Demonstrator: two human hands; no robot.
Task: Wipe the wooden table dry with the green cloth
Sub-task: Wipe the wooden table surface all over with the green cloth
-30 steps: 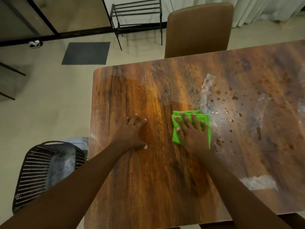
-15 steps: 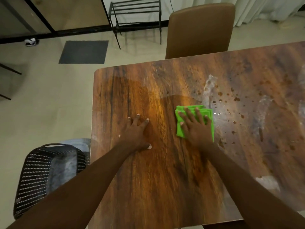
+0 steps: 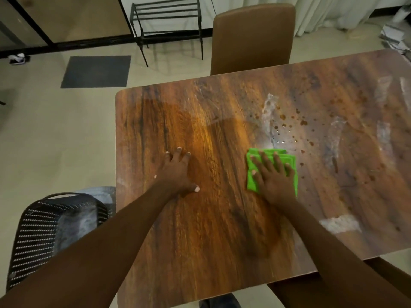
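Brown chair [image 3: 252, 38], black basket [image 3: 55, 227], mat [image 3: 96, 71]

My left hand [image 3: 178, 172] lies flat on the table [image 3: 222, 241], near its left edge. My right hand [image 3: 274, 176] lies flat on the cloth [image 3: 252, 183], to the right of the left hand and well apart from it, toward the table's middle. Droplets [image 3: 295, 127] sit beyond the cloth and to its right, toward the far edge. A chair [image 3: 251, 36] stands behind the far edge. A basket [image 3: 44, 232] stands on the floor off the left edge. A rack [image 3: 166, 23] and a mat [image 3: 95, 71] lie past the far left corner.
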